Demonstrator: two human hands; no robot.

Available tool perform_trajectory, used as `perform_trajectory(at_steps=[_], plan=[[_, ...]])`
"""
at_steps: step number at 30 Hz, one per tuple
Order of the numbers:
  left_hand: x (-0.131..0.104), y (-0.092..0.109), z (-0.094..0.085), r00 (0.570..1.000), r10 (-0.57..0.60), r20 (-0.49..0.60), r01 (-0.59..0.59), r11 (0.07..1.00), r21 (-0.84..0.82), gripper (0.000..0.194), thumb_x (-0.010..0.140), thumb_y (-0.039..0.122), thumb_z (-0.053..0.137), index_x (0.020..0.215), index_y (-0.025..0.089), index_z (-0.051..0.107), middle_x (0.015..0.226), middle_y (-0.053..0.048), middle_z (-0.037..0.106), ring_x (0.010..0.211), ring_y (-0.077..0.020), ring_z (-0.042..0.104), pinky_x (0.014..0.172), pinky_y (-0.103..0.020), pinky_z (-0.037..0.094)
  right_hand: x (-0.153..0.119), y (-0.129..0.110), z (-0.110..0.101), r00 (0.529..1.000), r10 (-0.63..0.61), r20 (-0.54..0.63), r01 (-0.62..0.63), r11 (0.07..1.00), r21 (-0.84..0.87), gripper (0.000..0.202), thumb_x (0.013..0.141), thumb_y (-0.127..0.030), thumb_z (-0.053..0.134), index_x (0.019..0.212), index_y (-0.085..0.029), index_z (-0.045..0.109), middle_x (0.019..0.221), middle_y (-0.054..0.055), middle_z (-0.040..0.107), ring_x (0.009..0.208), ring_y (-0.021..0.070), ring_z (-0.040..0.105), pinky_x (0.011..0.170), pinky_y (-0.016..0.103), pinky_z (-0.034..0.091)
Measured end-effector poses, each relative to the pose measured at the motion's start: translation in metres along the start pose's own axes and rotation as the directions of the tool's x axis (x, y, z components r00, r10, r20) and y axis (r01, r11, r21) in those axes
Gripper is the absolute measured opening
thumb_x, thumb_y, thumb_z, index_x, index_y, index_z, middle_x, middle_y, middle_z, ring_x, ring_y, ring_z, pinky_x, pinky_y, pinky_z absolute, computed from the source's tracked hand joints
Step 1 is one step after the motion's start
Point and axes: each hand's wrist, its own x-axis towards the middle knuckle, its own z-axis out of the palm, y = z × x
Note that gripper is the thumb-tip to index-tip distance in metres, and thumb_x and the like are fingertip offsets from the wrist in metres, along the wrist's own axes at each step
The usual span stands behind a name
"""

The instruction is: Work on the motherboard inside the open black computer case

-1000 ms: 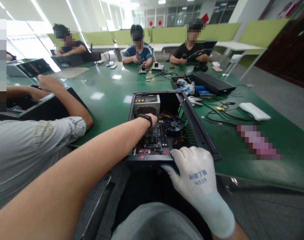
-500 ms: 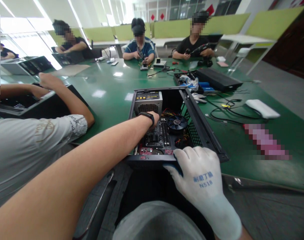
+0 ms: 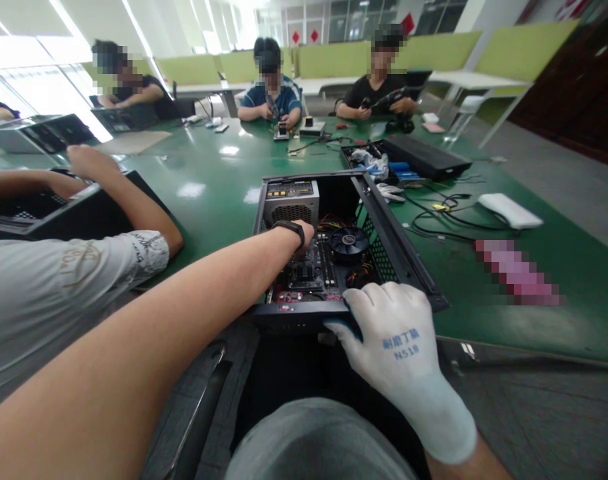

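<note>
An open computer case (image 3: 294,308) lies on the green table's near edge, its inside facing up. My right hand (image 3: 397,333), in a white glove, is wrapped over the case's near edge, thumb below the rim. Bare and wearing a black wristband, my left hand (image 3: 307,235) reaches down into the case beside the power supply (image 3: 291,203); its fingers are hidden. Under it lies the motherboard (image 3: 309,277), with a round black cooling fan (image 3: 349,243) to the right of the hand. Loose coloured wires (image 3: 329,223) run near the power supply.
On the left, a co-worker's arm (image 3: 139,207) rests over another black case (image 3: 109,213). To the right lie black cables (image 3: 434,220), a white box-like item (image 3: 510,211) and a blurred pink item (image 3: 519,273). A black tray (image 3: 351,157) holds gloves. Several people work across the table.
The whole view has shifted slightly, so things appear a little further left and up. Both hands keep their places on and in the case.
</note>
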Motion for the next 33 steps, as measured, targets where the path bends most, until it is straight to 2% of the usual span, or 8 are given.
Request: perform_trajectory(at_steps=[4, 11, 17, 22, 29, 33], plan=[[-0.003, 0.002, -0.002, 1.000, -0.013, 0.005, 0.013, 1.000, 0.022, 0.051, 0.060, 0.024, 0.085, 0.109, 0.014, 0.077, 0.115, -0.013, 0.075, 0.107, -0.0265, 0.070, 0.091, -0.026, 0.055, -0.001, 0.000, 0.001, 1.000, 0.003, -0.012, -0.003, 1.000, 0.004, 0.028, 0.087, -0.049, 0.064, 0.090, -0.022, 0.061, 0.080, 0.005, 0.058, 0.080, 0.0235, 0.045, 0.073, 0.038, 0.021], [0.006, -0.004, 0.003, 1.000, -0.001, 0.014, 0.001, 1.000, -0.006, 0.057, 0.055, 0.028, 0.088, 0.110, 0.015, 0.077, 0.113, -0.014, 0.076, 0.104, -0.0277, 0.071, 0.088, -0.027, 0.056, -0.001, 0.001, 0.001, 1.000, -0.011, -0.012, 0.011, 1.000, 0.011, 0.027, 0.086, -0.048, 0.064, 0.092, -0.021, 0.063, 0.080, 0.005, 0.058, 0.080, 0.0230, 0.044, 0.072, 0.037, 0.021], [0.009, -0.006, 0.005, 1.000, 0.006, 0.003, -0.005, 1.000, -0.026, 0.056, 0.056, 0.032, 0.087, 0.108, 0.014, 0.078, 0.112, -0.015, 0.076, 0.100, -0.0271, 0.072, 0.085, -0.028, 0.057, 0.000, 0.001, 0.001, 1.000, -0.011, -0.019, 0.011, 1.000, -0.001, 0.027, 0.084, -0.047, 0.067, 0.090, -0.021, 0.062, 0.080, 0.005, 0.057, 0.079, 0.0231, 0.044, 0.072, 0.037, 0.021], [0.003, -0.002, 0.001, 1.000, -0.018, 0.003, 0.018, 1.000, -0.002, 0.059, 0.051, 0.028, 0.091, 0.108, 0.017, 0.078, 0.112, -0.012, 0.077, 0.102, -0.0264, 0.071, 0.086, -0.025, 0.056, 0.000, 0.001, 0.003, 1.000, -0.010, -0.018, 0.010, 1.000, 0.004, 0.028, 0.085, -0.048, 0.066, 0.092, -0.021, 0.063, 0.081, 0.005, 0.058, 0.080, 0.0236, 0.045, 0.072, 0.037, 0.021], [-0.002, 0.001, -0.001, 1.000, -0.009, -0.005, 0.010, 1.000, 0.015, 0.057, 0.056, 0.029, 0.089, 0.110, 0.014, 0.078, 0.114, -0.014, 0.076, 0.105, -0.0272, 0.070, 0.088, -0.026, 0.056, -0.002, 0.001, 0.001, 1.000, -0.008, -0.020, 0.008, 1.000, 0.008, 0.028, 0.085, -0.048, 0.065, 0.093, -0.021, 0.063, 0.081, 0.005, 0.058, 0.080, 0.0235, 0.046, 0.072, 0.037, 0.021], [-0.001, 0.000, -0.001, 1.000, -0.008, -0.001, 0.008, 1.000, -0.006, 0.062, 0.049, 0.026, 0.091, 0.109, 0.018, 0.078, 0.113, -0.011, 0.076, 0.106, -0.0264, 0.070, 0.089, -0.025, 0.054, -0.002, 0.001, 0.001, 1.000, -0.006, -0.025, 0.006, 1.000, 0.007, 0.028, 0.087, -0.048, 0.063, 0.091, -0.021, 0.062, 0.080, 0.005, 0.058, 0.079, 0.0232, 0.045, 0.072, 0.037, 0.020]])
